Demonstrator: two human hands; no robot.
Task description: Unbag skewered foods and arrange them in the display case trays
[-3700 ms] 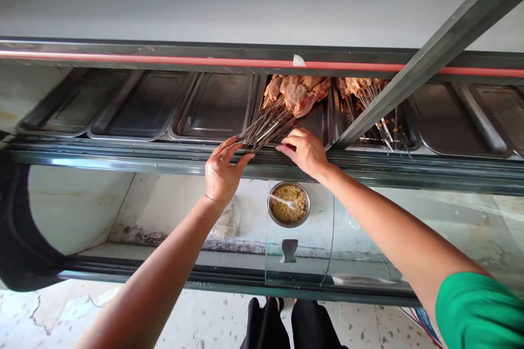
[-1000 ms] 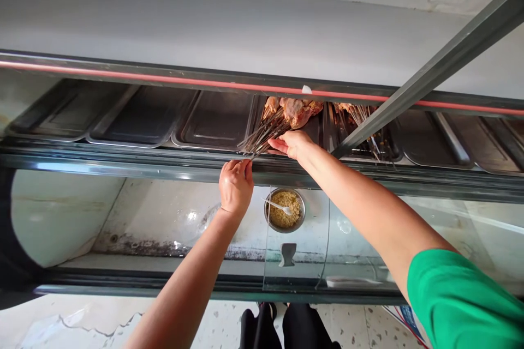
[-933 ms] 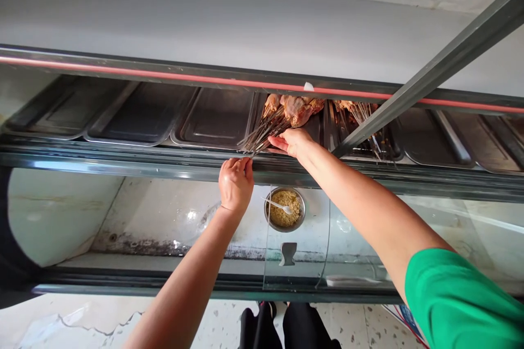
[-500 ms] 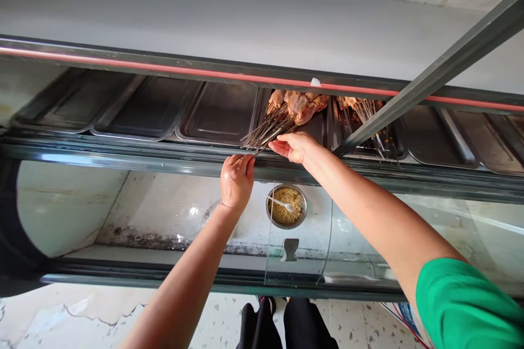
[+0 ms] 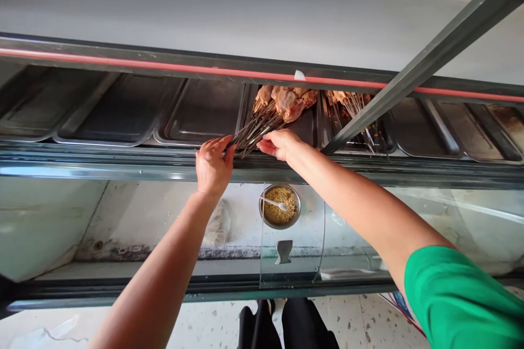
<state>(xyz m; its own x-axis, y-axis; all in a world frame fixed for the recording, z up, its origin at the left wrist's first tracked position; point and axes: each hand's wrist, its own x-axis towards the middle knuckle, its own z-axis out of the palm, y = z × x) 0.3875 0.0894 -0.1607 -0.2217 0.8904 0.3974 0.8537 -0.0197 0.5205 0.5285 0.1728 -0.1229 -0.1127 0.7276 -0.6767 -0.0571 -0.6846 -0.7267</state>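
In the head view, a bundle of thin metal skewers with pale raw meat pieces on their far ends lies in a dark metal tray. My left hand is closed at the near left ends of the skewers, thumb and forefinger pinching there. Just right of the bundle, my right hand reaches over the tray's front edge. Its fingers are loosely curved beside the skewers, with nothing visible gripped in them; whether they touch the skewers is hard to make out.
More skewered meat lies in the tray to the right, behind a slanting metal post. Shallow dark trays line the shelf. Below, behind a glass panel, a steel bowl holds yellowish chopped bits and a white spoon.
My left hand has moved left and up along the tray edge, toward the left side of the skewer ends. My right hand stays beside the bundle. The view has shifted slightly.
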